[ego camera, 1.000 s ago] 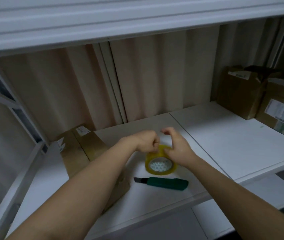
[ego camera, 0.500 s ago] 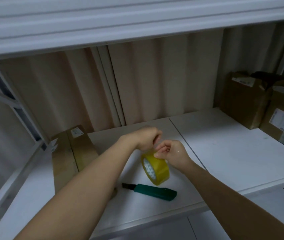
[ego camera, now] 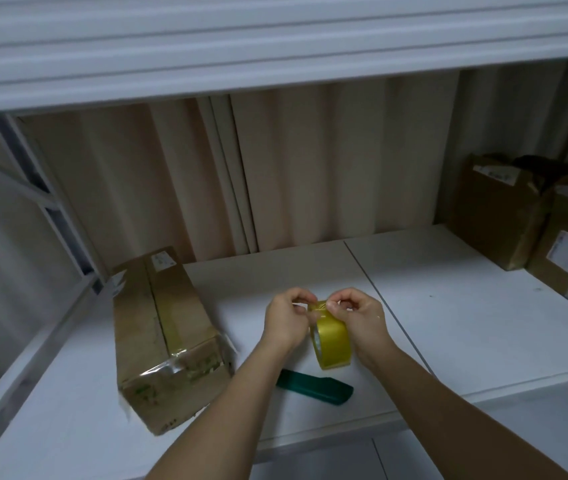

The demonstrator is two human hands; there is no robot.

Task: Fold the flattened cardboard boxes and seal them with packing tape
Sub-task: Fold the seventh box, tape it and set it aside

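1. The yellow packing tape roll (ego camera: 331, 337) stands on edge at the middle of the white shelf (ego camera: 448, 306), its top pinched between both hands.
2. The left hand (ego camera: 287, 320) pinches the roll's top from 9 o'clock and the right hand (ego camera: 362, 318) from 3 o'clock, fingers curled, apparently picking for the loose tape end.
3. The taped cardboard box (ego camera: 168, 337) lies at 9 o'clock from the roll, well apart, its long axis running from 7 toward 12 o'clock; the left hand is nearer.
4. A green utility knife (ego camera: 315, 388) lies just at 6 o'clock of the roll, partly under the left forearm.
5. More labelled cartons (ego camera: 524, 216) sit far off at 2 o'clock; nothing blocks the way to the box.
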